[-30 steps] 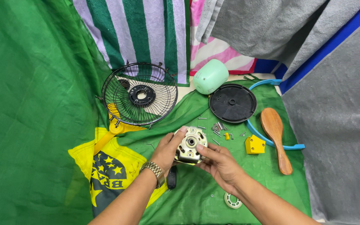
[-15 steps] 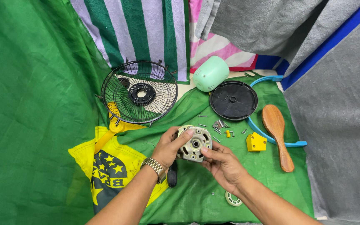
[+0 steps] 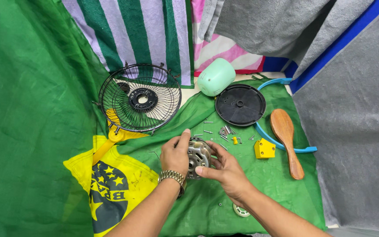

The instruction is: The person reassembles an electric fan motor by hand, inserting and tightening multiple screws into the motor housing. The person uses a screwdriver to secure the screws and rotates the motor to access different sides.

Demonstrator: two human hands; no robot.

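I see both hands on the small metal motor [image 3: 197, 154], just above the green cloth [image 3: 268, 184], near the middle. My left hand [image 3: 175, 154] wraps the motor's left side, fingers curled round it, thumb up top. My right hand [image 3: 224, 169] sits on the right & under side, thumb pressing the front, fingers tucked behind. So the motor is squeezed between the 2 hands. A gold watch [image 3: 172, 176] is on the left wrist. Little screws [image 3: 218, 131] lie just past the motor. The black wire fan guard [image 3: 139, 97] stands up & left. The round black plate [image 3: 240, 105] is up & right, w/ a mint green cover [image 3: 216, 77] behind it. A yellow block [image 3: 264, 149] & a wooden brush [image 3: 286, 140] lie to the right.
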